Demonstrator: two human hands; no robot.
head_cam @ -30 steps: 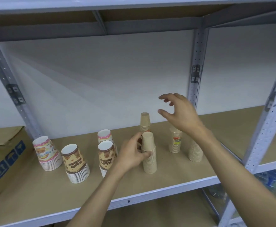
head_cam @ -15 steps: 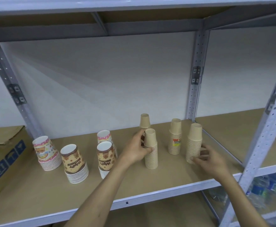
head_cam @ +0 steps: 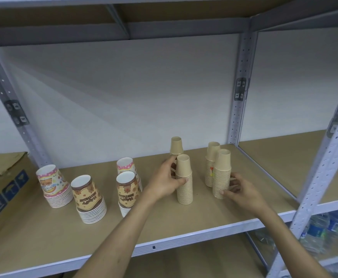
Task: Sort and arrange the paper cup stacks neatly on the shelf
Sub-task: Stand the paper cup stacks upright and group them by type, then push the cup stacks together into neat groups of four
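Two plain brown cup stacks stand upright on the shelf [head_cam: 204,215], mouths down. Left hand [head_cam: 165,182] pinches the left stack [head_cam: 184,179] between thumb and fingers; right hand [head_cam: 241,192] grips the right stack [head_cam: 221,174] at its base.

Plain white wall [head_cam: 124,93] behind grey perforated metal uprights [head_cam: 239,97]. Brown board overhead [head_cam: 174,13] on grey crossbeams. At far left, cardboard box [head_cam: 1,183] with blue symbols. Lower right, plastic water bottles [head_cam: 320,231].
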